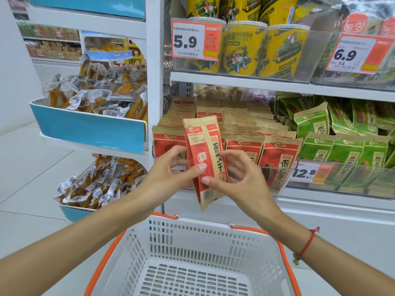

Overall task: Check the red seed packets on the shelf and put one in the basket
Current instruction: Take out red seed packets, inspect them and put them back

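Note:
A red and tan seed packet (206, 159) is held upright in front of the shelf, above the basket. My left hand (171, 171) grips its left edge, thumb pressed on the front. My right hand (237, 174) pinches its right edge, thumb low on the front. Behind it, rows of the same red seed packets (277, 152) stand in a clear shelf tray. The white basket (213, 236) with orange handles hangs below my arms and holds nothing.
Green packets (346, 150) fill the shelf to the right, with a 12.8 price tag (310, 171) on the tray front. Yellow tubs (241, 48) stand on the shelf above. Blue bins of wrapped snacks (96, 99) stick out at the left.

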Demonstrator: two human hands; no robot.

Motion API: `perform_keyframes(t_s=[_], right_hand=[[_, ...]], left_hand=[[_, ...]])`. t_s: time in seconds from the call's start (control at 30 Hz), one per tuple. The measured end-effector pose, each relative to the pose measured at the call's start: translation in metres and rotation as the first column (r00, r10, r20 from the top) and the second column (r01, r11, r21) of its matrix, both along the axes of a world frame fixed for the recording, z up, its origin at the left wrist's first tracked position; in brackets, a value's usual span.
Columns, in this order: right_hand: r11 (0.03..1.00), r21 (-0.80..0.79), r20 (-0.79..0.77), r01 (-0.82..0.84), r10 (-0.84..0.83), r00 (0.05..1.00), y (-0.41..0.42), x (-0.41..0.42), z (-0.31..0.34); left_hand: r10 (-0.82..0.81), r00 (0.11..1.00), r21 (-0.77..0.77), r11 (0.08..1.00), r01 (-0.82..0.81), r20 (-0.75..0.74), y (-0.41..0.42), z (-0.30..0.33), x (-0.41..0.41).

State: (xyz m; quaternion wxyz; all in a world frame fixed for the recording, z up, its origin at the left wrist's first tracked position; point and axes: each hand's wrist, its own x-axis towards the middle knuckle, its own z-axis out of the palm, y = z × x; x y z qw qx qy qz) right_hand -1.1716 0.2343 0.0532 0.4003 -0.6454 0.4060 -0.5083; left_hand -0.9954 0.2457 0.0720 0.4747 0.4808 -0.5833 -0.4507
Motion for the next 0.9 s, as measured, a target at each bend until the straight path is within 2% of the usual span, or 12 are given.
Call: perform_keyframes(t_s=[0.13,0.2,0.3,0.37,0.43,0.5,0.6,0.67,0.73,0.83,0.9], right_hand=[[0.992,0.067,-0.119,-0.104,0.111,0.987,0.003,0.004,0.000],[0.983,0.136,-0.111,-0.123,0.138,0.984,0.000,0.002,0.002],[0.914,0.337,0.054,-0.227,0.222,0.973,-0.002,-0.006,0.016],[0.793,0.443,0.233,-0.417,0.348,0.908,-0.002,-0.010,0.025],[0.668,0.456,0.386,-0.587,0.446,0.807,-0.001,-0.014,0.030],[0.585,0.438,0.476,-0.683,0.493,0.728,0.001,-0.014,0.031],[0.558,0.475,0.499,-0.680,0.466,0.731,0.004,-0.012,0.031],[0.595,0.507,0.441,-0.624,0.443,0.781,0.003,-0.014,0.032],[0.644,0.530,0.309,-0.552,0.459,0.833,0.003,-0.015,0.035],[0.757,0.492,-0.025,-0.431,0.507,0.862,0.005,-0.020,0.042],[0.842,0.407,-0.238,-0.355,0.473,0.848,0.005,-0.023,0.053]], left_hand=[[0.010,0.996,-0.039,0.999,-0.007,0.088,0.006,0.005,-0.006],[0.010,0.988,-0.073,0.997,0.002,0.156,0.008,0.009,-0.004],[-0.030,0.986,-0.084,0.995,0.044,0.165,0.007,0.017,-0.001],[0.015,0.993,-0.077,0.997,-0.006,0.120,0.002,0.018,0.003],[0.042,0.993,-0.045,0.998,-0.038,0.113,-0.003,0.019,0.007],[-0.013,0.995,0.038,0.999,0.009,0.102,-0.004,0.018,0.009],[-0.003,0.995,0.086,0.996,-0.005,0.096,-0.005,0.017,0.014],[0.042,0.997,0.073,0.996,-0.047,0.066,-0.007,0.017,0.018],[0.071,0.997,0.057,0.996,-0.073,0.033,-0.008,0.016,0.021],[0.091,0.996,0.008,0.996,-0.091,0.001,-0.009,0.018,0.021],[0.094,0.996,-0.052,0.994,-0.093,0.008,-0.011,0.023,0.019]])
